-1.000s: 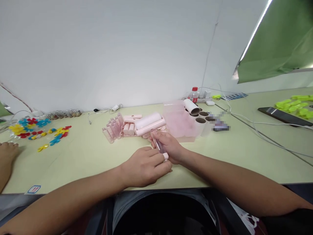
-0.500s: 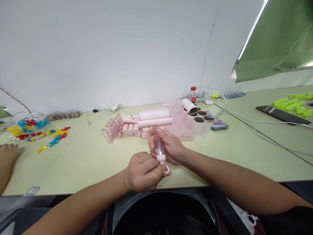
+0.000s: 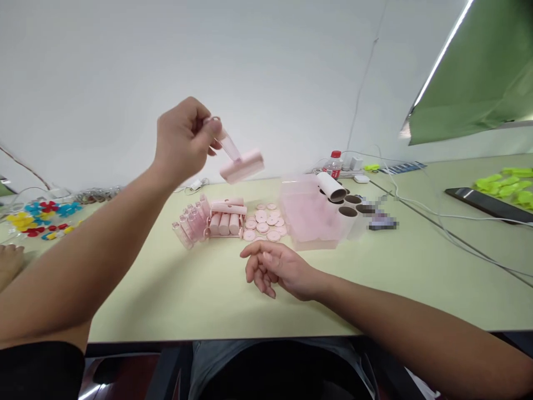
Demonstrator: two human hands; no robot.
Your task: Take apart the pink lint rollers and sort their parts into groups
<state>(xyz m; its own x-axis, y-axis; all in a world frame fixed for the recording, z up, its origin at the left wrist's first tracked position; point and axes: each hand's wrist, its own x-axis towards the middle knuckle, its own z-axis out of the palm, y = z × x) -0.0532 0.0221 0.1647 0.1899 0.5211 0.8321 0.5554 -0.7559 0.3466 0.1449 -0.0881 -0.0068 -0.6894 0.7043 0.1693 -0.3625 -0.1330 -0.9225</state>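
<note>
High in front of the wall, my left hand (image 3: 187, 136) pinches the handle end of a pink lint roller (image 3: 242, 166), whose roll hangs down to the right, slightly blurred. My right hand (image 3: 283, 268) is over the table with its fingers apart and loosely curled, holding nothing. Just beyond it lie several pink discs (image 3: 262, 227). Left of them are pink cylinders (image 3: 224, 223) in a low holder with pink frame pieces (image 3: 229, 208) on top. Clear pink handles (image 3: 189, 223) stand or lean in a group at their left.
A translucent pink bin (image 3: 312, 222) stands right of the discs, with cardboard tubes (image 3: 332, 187) beside it. Behind are a red-capped bottle (image 3: 334, 163) and cables. Colourful pieces (image 3: 35, 219) and another person's hand (image 3: 11, 260) are at far left.
My left hand has carried the roller up and left, away from my right hand. My right hand has let go of the handle and opened. The discs are now uncovered.
</note>
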